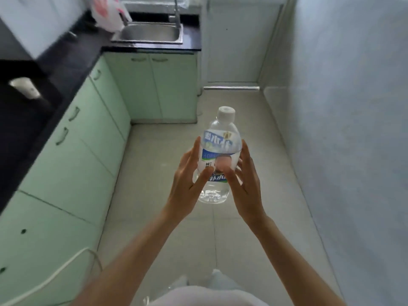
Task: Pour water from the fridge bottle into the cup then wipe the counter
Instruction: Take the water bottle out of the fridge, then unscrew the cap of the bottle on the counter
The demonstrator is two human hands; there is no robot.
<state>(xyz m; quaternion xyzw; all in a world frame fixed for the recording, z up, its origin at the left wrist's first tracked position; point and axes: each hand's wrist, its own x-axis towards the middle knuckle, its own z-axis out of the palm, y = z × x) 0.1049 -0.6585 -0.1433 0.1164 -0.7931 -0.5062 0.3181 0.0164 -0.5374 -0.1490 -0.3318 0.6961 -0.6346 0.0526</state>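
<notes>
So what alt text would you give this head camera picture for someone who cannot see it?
Two hands, left and right, hold a capped water bottle upright between them above a tiled floor. A dark counter over green cabinets runs along the left to a sink, with a cup on it.

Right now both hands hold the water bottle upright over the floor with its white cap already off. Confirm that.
Not quite: the head view shows the white cap in place on the water bottle. The rest stands: the left hand and the right hand hold it between them, upright, over the tiled floor.
</notes>
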